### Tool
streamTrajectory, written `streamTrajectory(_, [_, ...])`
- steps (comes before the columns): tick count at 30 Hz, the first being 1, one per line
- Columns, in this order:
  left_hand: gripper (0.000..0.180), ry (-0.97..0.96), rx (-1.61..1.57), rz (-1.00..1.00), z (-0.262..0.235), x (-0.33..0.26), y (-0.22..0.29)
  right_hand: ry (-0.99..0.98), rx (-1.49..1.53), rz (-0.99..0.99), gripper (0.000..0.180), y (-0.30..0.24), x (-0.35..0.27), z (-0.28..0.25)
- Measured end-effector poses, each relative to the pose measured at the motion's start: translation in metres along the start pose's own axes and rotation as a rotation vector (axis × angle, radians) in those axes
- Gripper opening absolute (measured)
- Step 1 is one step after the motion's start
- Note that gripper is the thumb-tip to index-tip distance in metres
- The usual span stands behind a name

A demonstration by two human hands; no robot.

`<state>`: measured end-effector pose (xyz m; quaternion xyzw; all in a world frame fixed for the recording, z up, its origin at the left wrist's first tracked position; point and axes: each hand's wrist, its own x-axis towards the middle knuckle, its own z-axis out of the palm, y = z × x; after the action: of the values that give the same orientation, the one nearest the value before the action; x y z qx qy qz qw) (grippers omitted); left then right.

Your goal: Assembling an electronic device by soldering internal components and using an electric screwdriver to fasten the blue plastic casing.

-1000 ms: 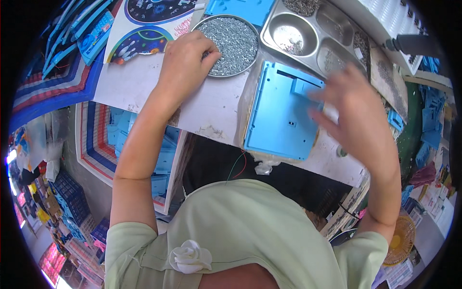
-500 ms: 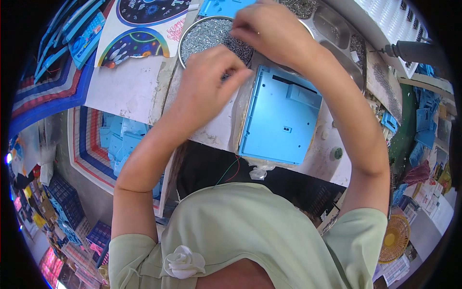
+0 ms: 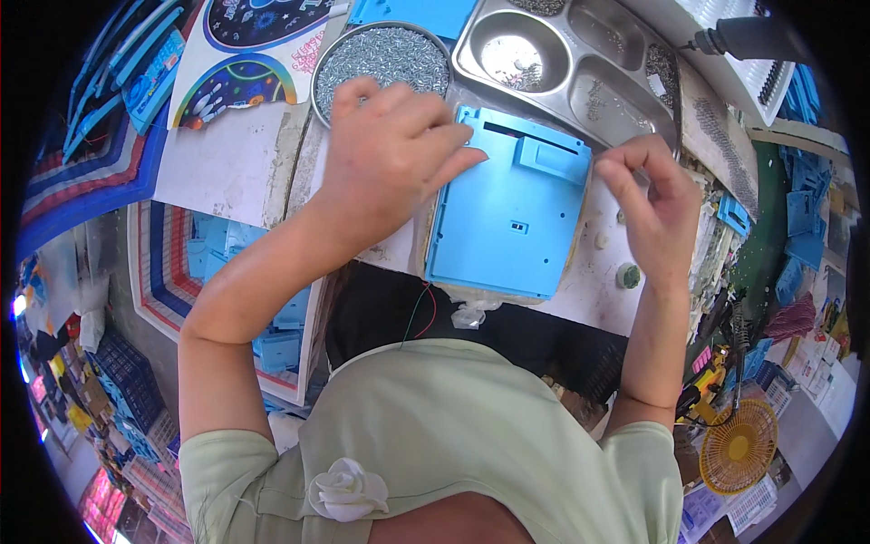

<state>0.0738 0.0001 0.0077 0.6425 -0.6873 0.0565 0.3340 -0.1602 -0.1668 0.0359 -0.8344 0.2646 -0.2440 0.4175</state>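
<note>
A light-blue plastic housing (image 3: 497,218) lies on the worktable in front of me, with a slot near its far edge, a raised block and small holes. Over its far left corner is my left hand (image 3: 390,154), fingers curled and thumb near the forefinger; anything between them is too small to make out. Just beyond that hand stands a round metal dish (image 3: 385,59) full of small silvery screws. My right hand (image 3: 654,204) is by the housing's right edge, thumb and forefinger pinched together. What it holds, if anything, cannot be seen. Red and green wires (image 3: 424,313) hang at the near edge.
A steel compartment tray (image 3: 580,50) with a few small parts stands at the far right. A dark powered screwdriver (image 3: 748,38) hangs beyond it. Printed sheets (image 3: 234,91) lie at far left. A striped bin (image 3: 168,263) of blue parts stands left, a yellow fan (image 3: 739,446) lower right.
My right hand has come back from over the screw dish to the housing's right edge. My left hand stays near the housing's far left corner. The steel tray now shows more fully.
</note>
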Motion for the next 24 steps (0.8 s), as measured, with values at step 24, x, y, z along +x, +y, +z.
streamTrajectory(24, [0.013, -0.565, -1.26, -0.725, 0.001, 0.06, 0.043, 0.204, -0.044, -0.514, 0.03, -0.02, -0.037, 0.001])
